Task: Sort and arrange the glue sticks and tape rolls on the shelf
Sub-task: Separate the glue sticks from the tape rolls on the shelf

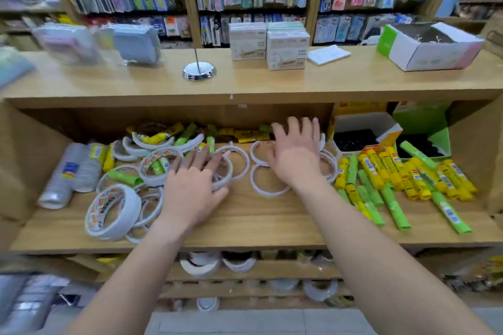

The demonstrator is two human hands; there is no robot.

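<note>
Tape rolls (pixel 133 207) and glue sticks (pixel 392 171): sort looks roughly half done, judging from the layout.

- Left hand (pixel 190 190): palm down, fingers straight and spread, lying across the thin rolls mid-shelf. Grasping nothing.
- Right hand (pixel 295 155): also released, fingers splayed, over the thin white rings (pixel 268 193) further back. Can't tell if it presses them or just hovers.
- Both hands are in the middle zone, between the tape heap on the left and the glue pile on the right.

Done so far:
- Most yellow and green glue sticks are grouped on the right of the shelf (pixel 258 223), lying roughly parallel but loose, not squared up.
- Bulk of the tape is on the left, beside the wrapped stacks (pixel 68 174) at the far left.

Left to do:
- Stray sticks (pixel 123 178) are still mixed into the tape heap, some lying inside rolls.
- A back row (pixel 250 134) of yellow and green sticks runs behind the rolls.
- Tape is overlapping, some rolls tilted, none stacked.
- Open boxes (pixel 362 128) at the rear right hold something dark; contents unclear. They may be where the sticks go.

Motion blur at the frame edges; centre is readable.
</note>
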